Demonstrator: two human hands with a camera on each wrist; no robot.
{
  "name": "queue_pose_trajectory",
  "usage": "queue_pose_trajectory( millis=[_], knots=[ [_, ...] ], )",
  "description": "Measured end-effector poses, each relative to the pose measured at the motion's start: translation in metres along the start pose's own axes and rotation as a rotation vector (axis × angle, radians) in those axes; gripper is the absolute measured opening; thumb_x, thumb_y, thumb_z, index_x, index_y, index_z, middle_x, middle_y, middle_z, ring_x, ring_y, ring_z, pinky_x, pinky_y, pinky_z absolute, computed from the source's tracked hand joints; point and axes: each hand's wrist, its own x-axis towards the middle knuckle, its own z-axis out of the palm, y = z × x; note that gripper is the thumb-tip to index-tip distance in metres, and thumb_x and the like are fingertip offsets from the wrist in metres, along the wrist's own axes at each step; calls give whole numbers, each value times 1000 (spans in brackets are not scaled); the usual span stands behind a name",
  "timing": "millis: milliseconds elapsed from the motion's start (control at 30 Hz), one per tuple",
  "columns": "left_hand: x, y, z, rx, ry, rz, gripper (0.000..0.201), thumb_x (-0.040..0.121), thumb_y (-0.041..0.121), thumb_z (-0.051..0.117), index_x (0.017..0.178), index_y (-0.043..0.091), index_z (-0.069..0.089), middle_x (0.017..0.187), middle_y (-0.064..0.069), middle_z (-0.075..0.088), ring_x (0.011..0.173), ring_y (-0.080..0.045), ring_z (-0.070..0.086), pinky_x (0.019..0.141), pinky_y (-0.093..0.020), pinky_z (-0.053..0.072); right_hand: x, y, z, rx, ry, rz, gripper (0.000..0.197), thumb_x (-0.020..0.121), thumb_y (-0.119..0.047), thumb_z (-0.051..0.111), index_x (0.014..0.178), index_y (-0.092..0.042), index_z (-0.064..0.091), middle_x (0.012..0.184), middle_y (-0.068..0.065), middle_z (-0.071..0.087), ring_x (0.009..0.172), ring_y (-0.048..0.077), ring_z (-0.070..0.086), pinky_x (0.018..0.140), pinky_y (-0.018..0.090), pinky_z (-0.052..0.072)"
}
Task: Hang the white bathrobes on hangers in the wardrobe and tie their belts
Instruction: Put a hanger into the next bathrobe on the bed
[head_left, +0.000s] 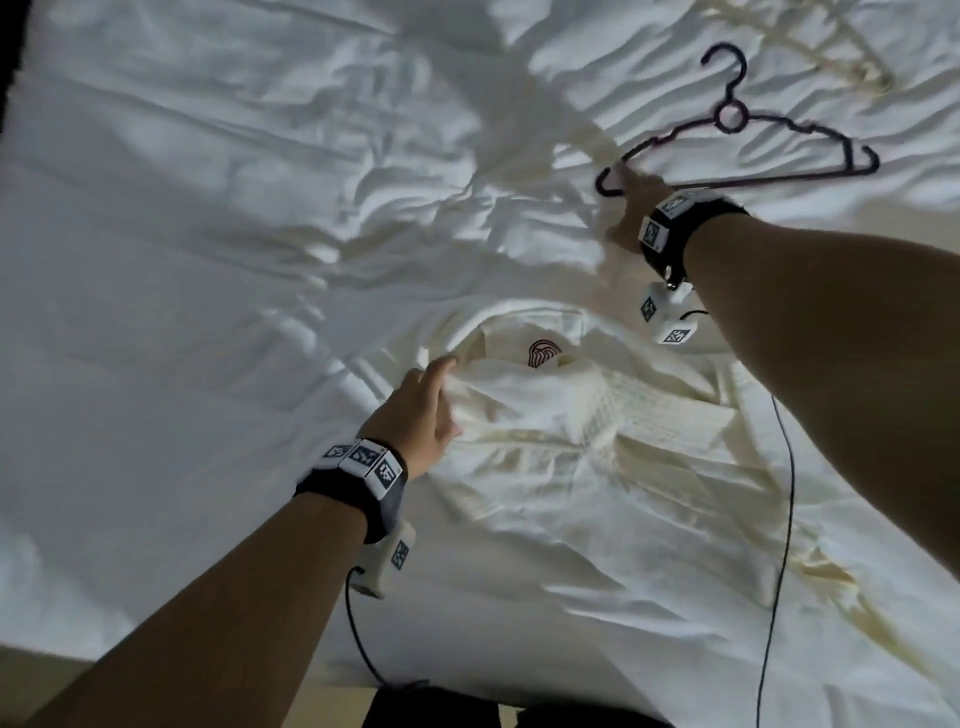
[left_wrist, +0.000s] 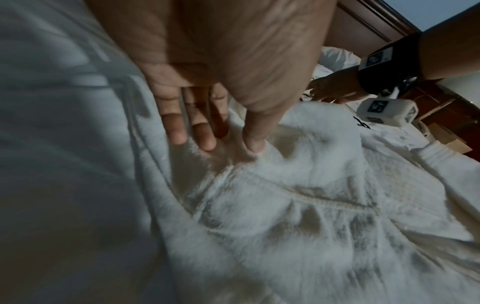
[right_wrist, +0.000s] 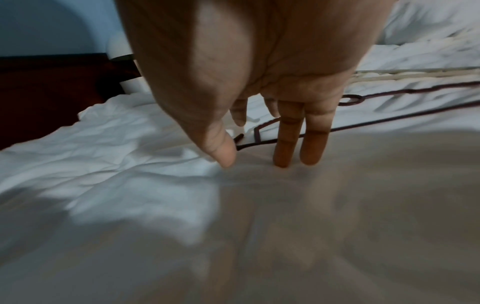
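A white bathrobe (head_left: 597, 457) is spread flat on a bed covered by a creased white sheet (head_left: 208, 208). Its fabric is a soft pile, with a waffle-textured band across the chest and a dark red looped emblem (head_left: 543, 355) inside the rounded collar. The left hand (head_left: 423, 410) is laid on the collar edge; in the left wrist view the fingers (left_wrist: 179, 127) are seen straight and close together, with the thumb pressed into the fluffy cloth, and nothing is gripped.

A thin dark purple hanger (head_left: 748, 140) of moulded plastic, with a hook, a ring below the hook and notched shoulders, lies on the sheet beyond the robe. The right hand (head_left: 631, 208) is extended to its near end. In the right wrist view the fingers (right_wrist: 313, 144) are seen straight, tips down on the sheet, with the thumb tip just beside the hanger's end; the hanger is not enclosed. A pale cream hanger (head_left: 810, 47) lies further off, partly out of frame.

Only the wrist views show dark wooden furniture (right_wrist: 52, 92) beside the bed. Only the head view shows the black straps with marker tags on both wrists and their trailing cables.
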Motion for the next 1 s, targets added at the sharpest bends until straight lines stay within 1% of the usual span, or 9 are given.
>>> queue_pose_trajectory(
  millis=[133, 267, 433, 533, 667, 733, 800, 900, 1000],
  knots=[
    [-7, -17, 9, -41, 209, -193, 108, 77, 29, 78, 153, 25, 1, 152, -12, 16, 139, -29, 24, 113, -41, 32, -18, -5, 21, 60, -88, -86, 65, 94, -38, 58, 151, -29, 29, 153, 13, 33, 135, 37, 38, 110, 42, 34],
    [-10, -17, 23, -277, 209, -433, 82, 81, 28, 74, 142, 18, 20, 140, -11, 25, 126, -32, 43, 105, -41, 41, -62, -7, 31, 218, 17, -133, 39, 95, -36, 57, 127, -12, 58, 132, 13, 57, 121, 32, 52, 96, 35, 39],
    [-24, 10, 43, 155, 244, 62, 25, 82, 22, 60, 98, 6, 50, 100, -15, 49, 91, -36, 52, 75, -46, 50, -139, 13, 45, 325, 98, -214, 21, 90, -35, 63, 106, -21, 66, 92, -1, 59, 87, 21, 58, 80, 30, 45],
    [-31, 29, 61, 242, 149, 191, 63, 73, 35, 68, 125, 8, 45, 126, -18, 40, 106, -37, 48, 84, -46, 51, -188, 29, 63, 274, 68, -246, 19, 90, -34, 65, 106, -26, 67, 88, -4, 54, 82, 15, 54, 81, 31, 45],
    [-13, 67, 60, 362, 261, 281, 110, 71, 17, 71, 154, 24, -2, 160, -10, -11, 134, -37, 29, 98, -47, 42, -249, 48, 89, 262, 42, -237, 19, 90, -33, 64, 108, -29, 66, 86, -10, 50, 84, 11, 52, 79, 28, 42],
    [5, 90, 40, 387, 229, 280, 114, 77, 10, 68, 151, 32, -17, 161, -11, 10, 124, -35, 41, 95, -44, 44, -269, 53, 100, 280, 61, -213, 19, 90, -32, 64, 109, -29, 66, 84, -12, 48, 83, 10, 52, 80, 29, 45],
    [14, 109, 20, 393, 90, 237, 96, 84, 11, 63, 153, 35, 0, 136, -18, 47, 110, -35, 53, 93, -42, 47, -292, 60, 108, 293, 95, -182, 20, 90, -33, 64, 109, -29, 66, 85, -12, 48, 82, 10, 53, 80, 31, 48],
    [8, 119, 1, 519, -85, 264, 51, 89, 15, 57, 137, 30, 48, 132, -10, 53, 116, -34, 53, 97, -40, 47, -320, 70, 115, 291, 135, -144, 21, 90, -34, 64, 111, -30, 65, 89, -12, 49, 82, 11, 55, 81, 31, 50],
    [-27, 111, 2, 480, -21, 377, 31, 83, 12, 63, 111, 25, 67, 119, -7, 52, 108, -34, 50, 89, -43, 47, -343, 72, 122, 377, 196, -102, 20, 90, -27, 62, 110, -26, 64, 98, -8, 49, 85, 14, 59, 83, 34, 52]
  ],
)
